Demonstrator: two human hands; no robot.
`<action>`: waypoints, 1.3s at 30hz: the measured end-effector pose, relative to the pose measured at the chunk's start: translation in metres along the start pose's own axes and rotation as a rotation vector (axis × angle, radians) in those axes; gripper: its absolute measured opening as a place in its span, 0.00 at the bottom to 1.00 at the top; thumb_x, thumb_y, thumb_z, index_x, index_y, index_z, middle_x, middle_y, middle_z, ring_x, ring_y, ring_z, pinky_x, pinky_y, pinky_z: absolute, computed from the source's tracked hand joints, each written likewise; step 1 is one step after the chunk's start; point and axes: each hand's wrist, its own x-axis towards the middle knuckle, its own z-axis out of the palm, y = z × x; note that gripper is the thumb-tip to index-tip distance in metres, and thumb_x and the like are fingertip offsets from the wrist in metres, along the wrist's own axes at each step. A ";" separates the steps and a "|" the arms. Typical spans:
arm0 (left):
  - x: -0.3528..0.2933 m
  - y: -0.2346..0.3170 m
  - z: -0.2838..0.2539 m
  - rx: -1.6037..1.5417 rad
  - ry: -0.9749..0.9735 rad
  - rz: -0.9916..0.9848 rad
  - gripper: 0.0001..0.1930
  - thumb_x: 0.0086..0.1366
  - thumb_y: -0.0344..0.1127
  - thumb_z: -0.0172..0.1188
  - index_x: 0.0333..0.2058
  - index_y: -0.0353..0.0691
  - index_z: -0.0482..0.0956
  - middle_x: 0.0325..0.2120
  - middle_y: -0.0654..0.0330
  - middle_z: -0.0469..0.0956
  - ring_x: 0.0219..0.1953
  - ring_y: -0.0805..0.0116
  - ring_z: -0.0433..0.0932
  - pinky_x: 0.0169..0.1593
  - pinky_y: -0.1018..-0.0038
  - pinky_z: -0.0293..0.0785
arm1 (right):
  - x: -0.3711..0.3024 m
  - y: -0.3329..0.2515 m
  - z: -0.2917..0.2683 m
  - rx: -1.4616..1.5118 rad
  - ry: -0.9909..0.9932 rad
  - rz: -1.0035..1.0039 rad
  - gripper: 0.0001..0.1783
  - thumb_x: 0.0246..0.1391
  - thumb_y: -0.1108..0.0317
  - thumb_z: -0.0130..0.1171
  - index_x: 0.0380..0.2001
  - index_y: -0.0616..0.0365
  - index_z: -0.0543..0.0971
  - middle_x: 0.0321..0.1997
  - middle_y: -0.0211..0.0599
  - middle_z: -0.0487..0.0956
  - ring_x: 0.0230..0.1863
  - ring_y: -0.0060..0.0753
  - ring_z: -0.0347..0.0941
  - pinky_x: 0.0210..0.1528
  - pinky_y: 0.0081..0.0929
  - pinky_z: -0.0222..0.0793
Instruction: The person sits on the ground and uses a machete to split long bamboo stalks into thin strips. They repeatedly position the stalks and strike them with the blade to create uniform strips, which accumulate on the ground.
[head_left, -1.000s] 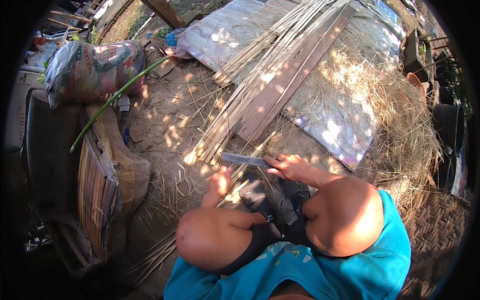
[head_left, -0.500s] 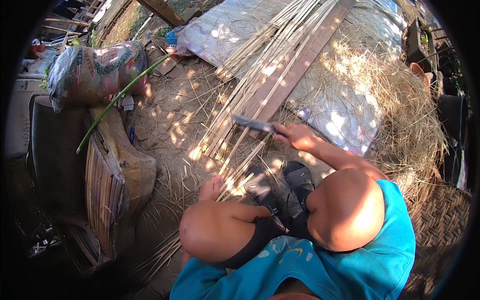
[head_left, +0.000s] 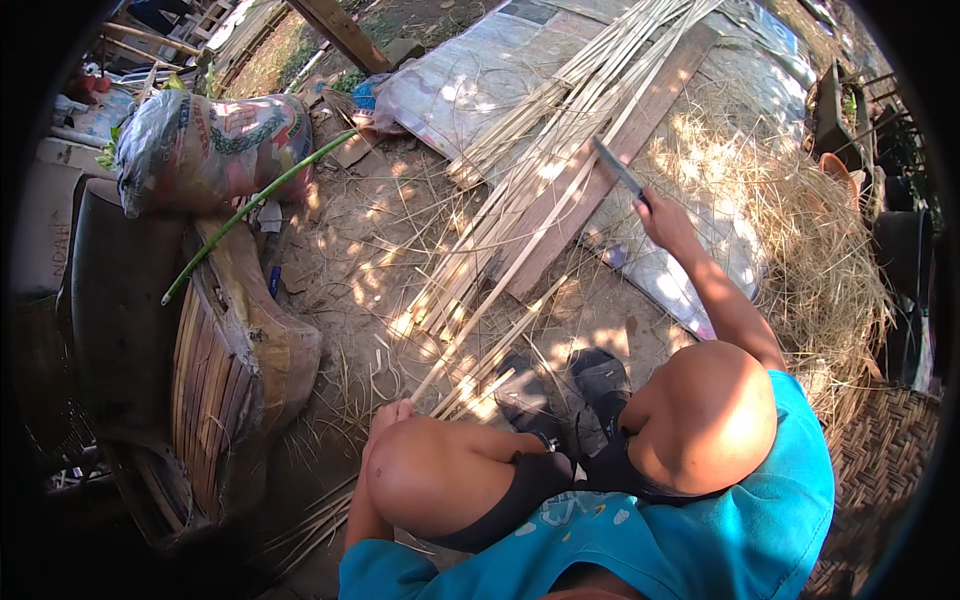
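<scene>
Ahead and left of the left hand (head_left: 388, 415), a stuffed sack (head_left: 215, 150) sits behind a slanting green stalk (head_left: 262, 198). A wooden post (head_left: 343, 35) leans farther off. Right of the right hand (head_left: 665, 222) and nearer the body lies a woven mat (head_left: 885, 470).

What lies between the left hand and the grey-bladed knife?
Head view: a long, thin, pale strip runs from the left hand over the brown wooden board toward the knife.
</scene>
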 end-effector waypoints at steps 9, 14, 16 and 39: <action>0.033 0.048 0.043 -0.196 -0.100 0.462 0.21 0.76 0.47 0.53 0.32 0.33 0.78 0.21 0.56 0.75 0.26 0.67 0.73 0.35 0.66 0.72 | -0.023 -0.005 0.009 -0.109 -0.030 -0.127 0.20 0.70 0.49 0.49 0.50 0.54 0.75 0.28 0.53 0.81 0.34 0.59 0.81 0.33 0.51 0.76; 0.065 0.093 0.047 -0.304 -0.273 0.117 0.21 0.77 0.47 0.51 0.38 0.32 0.81 0.22 0.62 0.77 0.27 0.76 0.71 0.33 0.73 0.69 | -0.057 -0.057 0.054 0.021 -0.162 -0.283 0.20 0.70 0.48 0.49 0.53 0.50 0.75 0.33 0.52 0.82 0.35 0.59 0.81 0.38 0.49 0.77; 0.053 0.065 0.040 -0.279 -0.118 0.308 0.21 0.76 0.47 0.53 0.39 0.30 0.81 0.21 0.64 0.77 0.25 0.76 0.71 0.32 0.72 0.69 | -0.027 -0.018 0.043 -0.019 0.002 -0.259 0.21 0.71 0.47 0.47 0.54 0.49 0.75 0.33 0.51 0.82 0.35 0.60 0.80 0.39 0.51 0.77; 0.057 0.083 0.053 -0.005 -0.061 0.413 0.24 0.77 0.50 0.44 0.34 0.34 0.77 0.25 0.40 0.77 0.28 0.40 0.77 0.36 0.52 0.72 | -0.047 -0.055 0.015 0.111 -0.206 -0.097 0.22 0.71 0.47 0.45 0.53 0.52 0.72 0.29 0.56 0.81 0.37 0.63 0.81 0.42 0.55 0.76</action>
